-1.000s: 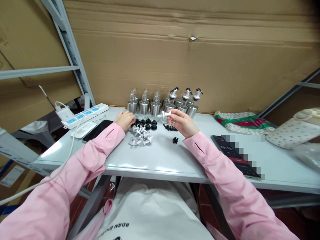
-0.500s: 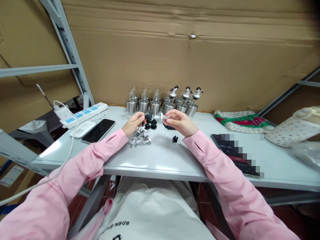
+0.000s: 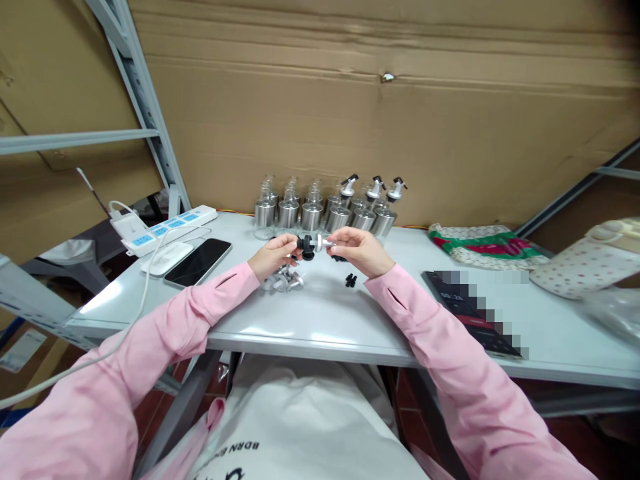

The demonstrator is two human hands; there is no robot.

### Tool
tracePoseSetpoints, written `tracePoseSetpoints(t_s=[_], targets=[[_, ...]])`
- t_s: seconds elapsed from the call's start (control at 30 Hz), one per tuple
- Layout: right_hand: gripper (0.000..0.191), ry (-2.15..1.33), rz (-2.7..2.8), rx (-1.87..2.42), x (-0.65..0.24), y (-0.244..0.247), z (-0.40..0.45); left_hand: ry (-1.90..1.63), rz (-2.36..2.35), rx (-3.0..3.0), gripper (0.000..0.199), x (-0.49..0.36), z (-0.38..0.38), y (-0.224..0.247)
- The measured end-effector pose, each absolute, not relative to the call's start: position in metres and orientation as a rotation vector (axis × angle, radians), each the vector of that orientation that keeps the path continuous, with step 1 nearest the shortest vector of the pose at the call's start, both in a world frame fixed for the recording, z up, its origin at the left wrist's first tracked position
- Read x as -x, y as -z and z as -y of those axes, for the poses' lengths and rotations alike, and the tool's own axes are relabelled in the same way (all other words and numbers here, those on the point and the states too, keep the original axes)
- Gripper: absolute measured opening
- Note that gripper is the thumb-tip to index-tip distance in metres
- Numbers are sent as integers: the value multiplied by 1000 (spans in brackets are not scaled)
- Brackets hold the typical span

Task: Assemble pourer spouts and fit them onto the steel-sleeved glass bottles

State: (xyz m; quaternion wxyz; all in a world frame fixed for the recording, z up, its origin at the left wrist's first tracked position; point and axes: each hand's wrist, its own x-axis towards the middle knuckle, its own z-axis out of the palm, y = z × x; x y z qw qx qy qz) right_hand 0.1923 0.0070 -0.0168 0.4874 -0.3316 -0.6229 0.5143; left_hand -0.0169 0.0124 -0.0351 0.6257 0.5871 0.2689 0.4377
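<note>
The left grip (image 3: 276, 255) is pinched on a black stopper (image 3: 302, 245) and the right grip (image 3: 361, 251) on the narrow stem of a white spout piece (image 3: 321, 242), the parts roughly end to end above the tabletop (image 3: 320, 320), in front of the bottles (image 3: 312, 217); whether they touch cannot be told. Both parts are judged light: the stopper probably rubbery and yielding, the spout piece stiff, smooth and somewhat slippery. Hold the stopper around its body and the spout piece near its flange, since side load could stress the thin stem.
</note>
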Motion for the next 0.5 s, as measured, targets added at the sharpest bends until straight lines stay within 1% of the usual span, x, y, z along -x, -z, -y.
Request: tracePoseSetpoints(t_s=[0.13, 0.23, 0.4, 0.5], targets=[[30, -1252, 1520, 783, -188, 17, -6, -1001, -584, -1335, 45, 15, -11, 35], [33, -1230, 1554, 830, -187, 16, -6, -994, -553, -1349, 44, 15, -8, 32], [31, -1115, 1620, 930, -188, 16, -6, -960, -501, -1374, 45, 16, -4, 29], [30, -1122, 1637, 913, -189, 16, -6, -949, -478, -1368, 48, 15, -3, 30]])
